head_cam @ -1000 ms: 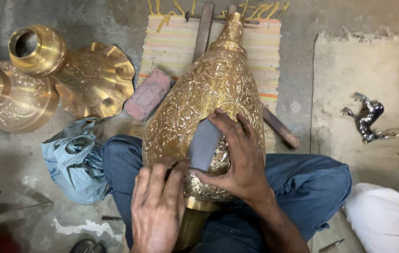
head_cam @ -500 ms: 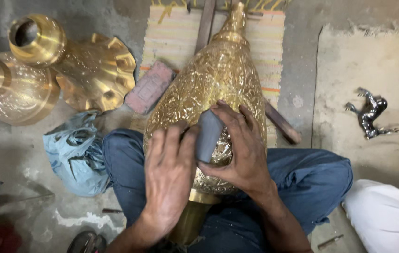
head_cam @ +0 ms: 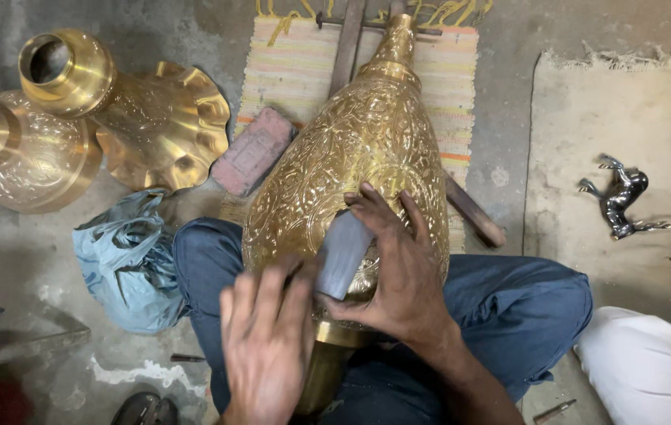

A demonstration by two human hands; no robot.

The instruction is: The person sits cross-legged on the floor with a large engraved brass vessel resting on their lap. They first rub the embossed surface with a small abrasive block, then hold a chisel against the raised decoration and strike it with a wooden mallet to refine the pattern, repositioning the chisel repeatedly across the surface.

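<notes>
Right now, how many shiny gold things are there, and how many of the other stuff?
Gold brass pieces: 3 (engraved vase on the lap, round-mouthed pot, fluted piece)
Grey blocks: 1 (grey block in the right hand; left hand on the vase)
Red bricks: 1 (brick)
Blue bags: 1 (bag)
Silver figurines: 1 (figurine)
Total: 7

Big shiny brass vase with carved patterns, lying across the lap, narrow neck pointing away, small grey block pressed flat on its side
</notes>
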